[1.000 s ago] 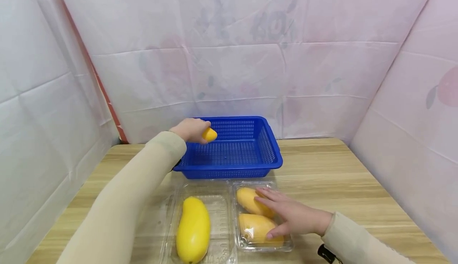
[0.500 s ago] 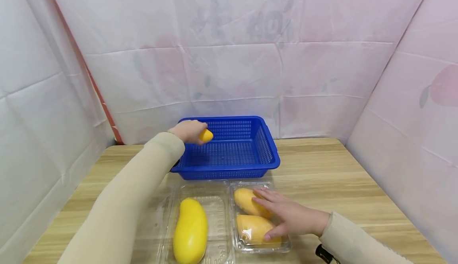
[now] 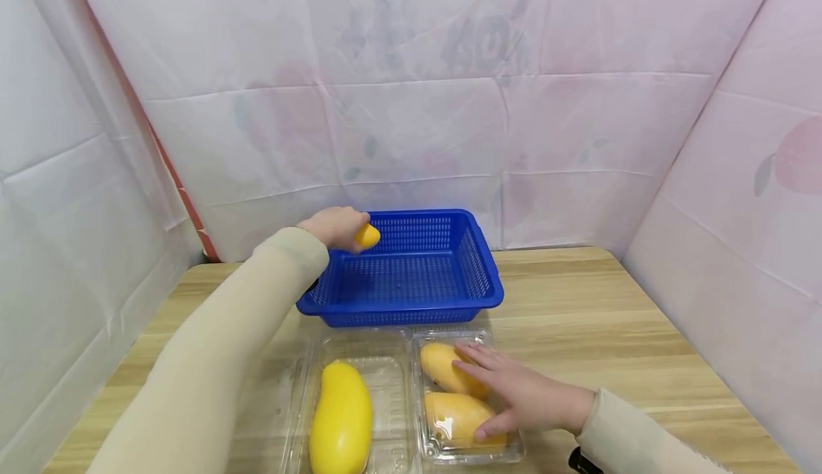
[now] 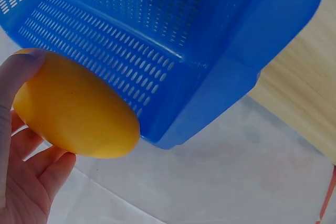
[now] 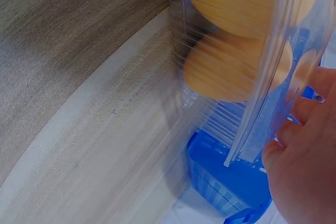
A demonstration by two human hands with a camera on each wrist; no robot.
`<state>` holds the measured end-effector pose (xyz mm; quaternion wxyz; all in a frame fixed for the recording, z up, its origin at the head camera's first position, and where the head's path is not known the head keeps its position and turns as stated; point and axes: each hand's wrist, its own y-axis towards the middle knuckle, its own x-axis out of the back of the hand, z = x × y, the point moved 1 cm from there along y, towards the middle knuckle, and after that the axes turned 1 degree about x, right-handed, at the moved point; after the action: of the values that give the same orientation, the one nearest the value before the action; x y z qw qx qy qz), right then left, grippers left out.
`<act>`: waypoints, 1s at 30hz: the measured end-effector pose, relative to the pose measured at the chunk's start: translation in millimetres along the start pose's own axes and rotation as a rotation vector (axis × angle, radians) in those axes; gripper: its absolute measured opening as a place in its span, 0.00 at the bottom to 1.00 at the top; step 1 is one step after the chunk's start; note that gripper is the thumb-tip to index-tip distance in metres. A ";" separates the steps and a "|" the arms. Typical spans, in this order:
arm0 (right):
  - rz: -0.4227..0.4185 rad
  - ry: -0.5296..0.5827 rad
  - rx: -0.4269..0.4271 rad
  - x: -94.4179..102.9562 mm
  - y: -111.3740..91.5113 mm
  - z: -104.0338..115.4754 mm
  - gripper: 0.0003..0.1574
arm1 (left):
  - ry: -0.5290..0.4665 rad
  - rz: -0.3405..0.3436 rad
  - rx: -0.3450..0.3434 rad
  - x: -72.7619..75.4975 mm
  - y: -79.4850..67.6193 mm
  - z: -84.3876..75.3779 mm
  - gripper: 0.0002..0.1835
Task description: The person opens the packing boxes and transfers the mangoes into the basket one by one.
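Observation:
In the head view, my left hand (image 3: 334, 228) grips an orange-yellow mango (image 3: 368, 236) at the back left of the blue plastic basket (image 3: 411, 315). The left wrist view shows the thumb on top of the mango (image 4: 79, 108) and fingers curled beneath, beside the basket's perforated wall (image 4: 131, 66). Lower right, my right hand (image 3: 533, 397) lies with fingers spread on a clear plastic box (image 3: 472, 457), which holds two mangoes (image 3: 457, 417). From the right wrist, that box (image 5: 252, 124) appears side-on with the fingertips at its top.
Left of the closed box lies an open clear plastic tray (image 3: 393, 388) with one long yellow fruit (image 3: 340, 420) in it. The wooden table (image 3: 578, 317) ends at white printed sheets (image 3: 411, 124) behind and on both sides.
My left hand has lifted a little and shifted slightly left, still gripping the mango. The right hand stays on the clear box. The head view has shifted slightly.

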<state>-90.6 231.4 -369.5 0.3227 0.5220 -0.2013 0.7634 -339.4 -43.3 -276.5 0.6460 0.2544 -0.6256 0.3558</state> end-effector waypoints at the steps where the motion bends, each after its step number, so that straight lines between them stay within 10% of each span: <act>1: -0.001 -0.003 -0.001 -0.5 -0.8 0.6 0.55 | -0.001 0.003 -0.002 -0.4 0.3 -0.6 0.20; 16: -0.022 -0.017 0.003 -3.5 -5.3 15.1 0.55 | 0.028 0.071 -0.026 -22.6 9.4 -12.5 0.17; 30: 0.007 0.026 -0.009 -5.1 -1.5 19.2 0.55 | -0.046 0.136 0.094 -42.4 20.2 -4.7 0.16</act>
<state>-75.4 218.7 -367.1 0.3250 0.5101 -0.2022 0.7703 -350.6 -33.1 -321.3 0.5934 0.2495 -0.6386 0.4218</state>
